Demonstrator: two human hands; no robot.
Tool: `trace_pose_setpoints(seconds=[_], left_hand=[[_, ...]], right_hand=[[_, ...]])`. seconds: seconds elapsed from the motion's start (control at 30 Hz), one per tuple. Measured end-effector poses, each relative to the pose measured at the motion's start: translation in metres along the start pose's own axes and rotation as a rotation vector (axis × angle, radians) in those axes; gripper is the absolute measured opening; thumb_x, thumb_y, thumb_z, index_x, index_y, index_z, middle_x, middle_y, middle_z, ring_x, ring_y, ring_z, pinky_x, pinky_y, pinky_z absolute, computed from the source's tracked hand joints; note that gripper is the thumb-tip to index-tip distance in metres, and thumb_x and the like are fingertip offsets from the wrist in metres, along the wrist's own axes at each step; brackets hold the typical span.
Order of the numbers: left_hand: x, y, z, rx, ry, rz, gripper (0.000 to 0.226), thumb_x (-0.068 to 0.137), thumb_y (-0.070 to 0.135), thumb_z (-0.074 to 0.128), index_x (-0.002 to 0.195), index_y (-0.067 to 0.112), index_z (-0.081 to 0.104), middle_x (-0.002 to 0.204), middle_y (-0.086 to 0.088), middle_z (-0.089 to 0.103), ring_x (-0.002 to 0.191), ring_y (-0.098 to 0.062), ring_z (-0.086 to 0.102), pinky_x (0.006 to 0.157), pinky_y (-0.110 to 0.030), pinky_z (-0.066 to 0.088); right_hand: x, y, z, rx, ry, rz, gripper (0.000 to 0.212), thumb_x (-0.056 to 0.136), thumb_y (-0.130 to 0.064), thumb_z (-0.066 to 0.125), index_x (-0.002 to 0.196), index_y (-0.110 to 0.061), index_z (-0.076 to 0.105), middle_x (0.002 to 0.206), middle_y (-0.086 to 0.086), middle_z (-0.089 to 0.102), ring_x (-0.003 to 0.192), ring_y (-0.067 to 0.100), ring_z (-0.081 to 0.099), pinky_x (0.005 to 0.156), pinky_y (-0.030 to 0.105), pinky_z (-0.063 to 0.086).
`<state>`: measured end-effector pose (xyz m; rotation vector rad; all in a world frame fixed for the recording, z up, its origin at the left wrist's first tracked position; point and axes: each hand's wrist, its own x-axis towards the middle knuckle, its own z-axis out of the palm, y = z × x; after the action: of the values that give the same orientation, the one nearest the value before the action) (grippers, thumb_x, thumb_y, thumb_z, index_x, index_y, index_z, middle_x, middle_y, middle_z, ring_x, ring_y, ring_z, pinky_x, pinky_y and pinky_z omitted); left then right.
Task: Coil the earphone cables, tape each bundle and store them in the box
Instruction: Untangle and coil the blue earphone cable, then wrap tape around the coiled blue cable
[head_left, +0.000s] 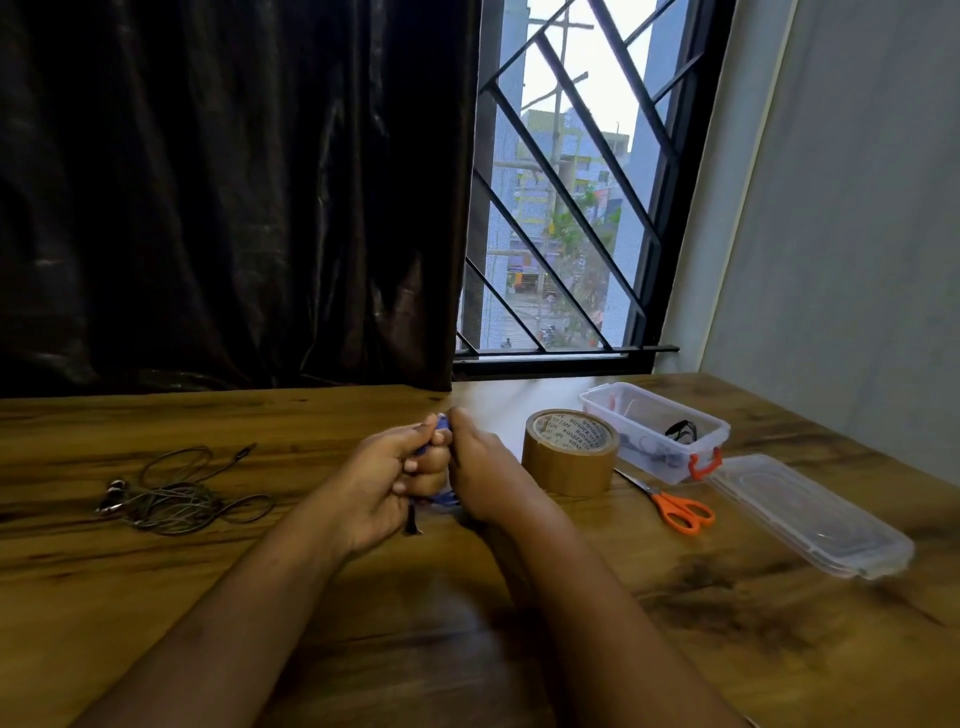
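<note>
My left hand and my right hand meet at the middle of the wooden table, both curled round a bundle of blue earphone cable. Only bits of the blue cable show between the fingers, and a dark plug end hangs below my left hand. A second, grey earphone cable lies loose and tangled on the table to the left. A roll of brown tape stands right of my hands. Behind it sits the open clear box with some dark cable inside.
Orange-handled scissors lie right of the tape. The box's clear lid rests at the right side of the table. A dark curtain and a barred window stand behind the table, with a grey wall on the right.
</note>
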<state>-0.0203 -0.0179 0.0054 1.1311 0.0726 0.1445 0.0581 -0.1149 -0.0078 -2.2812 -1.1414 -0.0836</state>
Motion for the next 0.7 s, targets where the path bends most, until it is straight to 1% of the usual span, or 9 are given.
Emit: trace_pose_setpoints(seconds=[0.1, 0.17, 0.2, 0.27, 0.33, 0.43, 0.53, 0.6, 0.7], left_hand=[[0.003, -0.004, 0.001, -0.02, 0.068, 0.114, 0.027, 0.099, 0.025, 0.035, 0.082, 0.01, 0.049, 0.058, 0.0, 0.045, 0.034, -0.003, 0.025, 0.041, -0.017, 0.014], [0.004, -0.006, 0.002, -0.045, 0.092, 0.155, 0.021, 0.097, 0.023, 0.039, 0.086, 0.01, 0.051, 0.083, -0.011, 0.054, 0.032, -0.002, 0.026, 0.037, -0.014, 0.019], [0.004, -0.007, 0.004, -0.03, 0.101, 0.165, 0.018, 0.096, 0.021, 0.042, 0.087, 0.009, 0.052, 0.095, -0.016, 0.051, 0.031, -0.002, 0.025, 0.034, -0.013, 0.021], [0.002, -0.009, 0.007, 0.07, 0.138, 0.172, 0.012, 0.09, 0.02, 0.048, 0.096, 0.012, 0.055, 0.106, -0.01, 0.048, 0.035, -0.003, 0.024, 0.037, -0.016, 0.023], [0.0, -0.01, 0.009, 0.16, 0.169, 0.162, 0.023, 0.092, 0.021, 0.048, 0.114, 0.022, 0.051, 0.105, -0.001, 0.056, 0.039, -0.005, 0.023, 0.042, -0.019, 0.023], [0.005, -0.013, 0.007, 0.282, 0.191, 0.165, 0.035, 0.096, 0.021, 0.044, 0.129, 0.031, 0.037, 0.11, 0.002, 0.06, 0.041, -0.005, 0.024, 0.047, -0.025, 0.019], [0.008, -0.015, 0.004, 0.38, 0.241, 0.193, 0.057, 0.099, 0.013, 0.04, 0.143, 0.036, 0.013, 0.121, 0.002, 0.06, 0.038, -0.003, 0.027, 0.042, -0.019, 0.023], [0.009, -0.016, 0.003, 0.422, 0.252, 0.205, 0.067, 0.1, 0.008, 0.038, 0.146, 0.038, 0.002, 0.123, 0.003, 0.06, 0.038, -0.002, 0.027, 0.04, -0.016, 0.025], [0.01, -0.017, 0.002, 0.474, 0.262, 0.217, 0.073, 0.098, -0.001, 0.037, 0.146, 0.041, 0.0, 0.125, -0.004, 0.058, 0.038, -0.002, 0.026, 0.038, -0.015, 0.025]], right_hand=[[0.0, 0.001, -0.006, -0.001, -0.048, -0.004, 0.019, 0.099, -0.023, 0.041, 0.117, -0.02, 0.044, 0.115, 0.009, 0.059, 0.107, 0.029, 0.055, 0.095, 0.048, 0.042], [-0.002, 0.005, -0.02, 0.003, -0.044, 0.02, 0.023, 0.099, -0.03, 0.042, 0.12, -0.025, 0.052, 0.121, 0.005, 0.057, 0.112, 0.025, 0.052, 0.1, 0.048, 0.039], [-0.004, 0.01, -0.029, -0.002, -0.014, 0.043, 0.024, 0.099, -0.03, 0.044, 0.119, -0.026, 0.056, 0.121, 0.004, 0.056, 0.112, 0.024, 0.053, 0.1, 0.048, 0.04], [-0.008, 0.021, -0.05, -0.137, 0.051, 0.121, 0.023, 0.097, -0.024, 0.049, 0.116, -0.032, 0.06, 0.12, 0.0, 0.056, 0.108, 0.022, 0.055, 0.098, 0.045, 0.042], [-0.016, 0.033, -0.068, -0.334, 0.066, 0.204, 0.026, 0.091, -0.024, 0.056, 0.114, -0.036, 0.06, 0.121, -0.003, 0.058, 0.109, 0.021, 0.056, 0.095, 0.037, 0.043], [-0.023, 0.037, -0.073, -0.37, 0.041, 0.234, 0.022, 0.085, -0.032, 0.062, 0.106, -0.036, 0.064, 0.117, -0.004, 0.062, 0.107, 0.02, 0.058, 0.09, 0.033, 0.044], [-0.019, 0.036, -0.061, -0.37, 0.184, 0.225, 0.019, 0.085, -0.022, 0.055, 0.099, -0.027, 0.066, 0.105, 0.0, 0.067, 0.098, 0.022, 0.062, 0.084, 0.033, 0.047], [-0.015, 0.036, -0.055, -0.373, 0.242, 0.234, 0.017, 0.082, -0.016, 0.055, 0.091, -0.02, 0.068, 0.094, 0.004, 0.069, 0.091, 0.025, 0.064, 0.082, 0.034, 0.051], [-0.013, 0.037, -0.05, -0.428, 0.272, 0.24, 0.015, 0.078, -0.012, 0.057, 0.085, -0.015, 0.07, 0.088, 0.007, 0.069, 0.085, 0.027, 0.065, 0.081, 0.035, 0.053]])
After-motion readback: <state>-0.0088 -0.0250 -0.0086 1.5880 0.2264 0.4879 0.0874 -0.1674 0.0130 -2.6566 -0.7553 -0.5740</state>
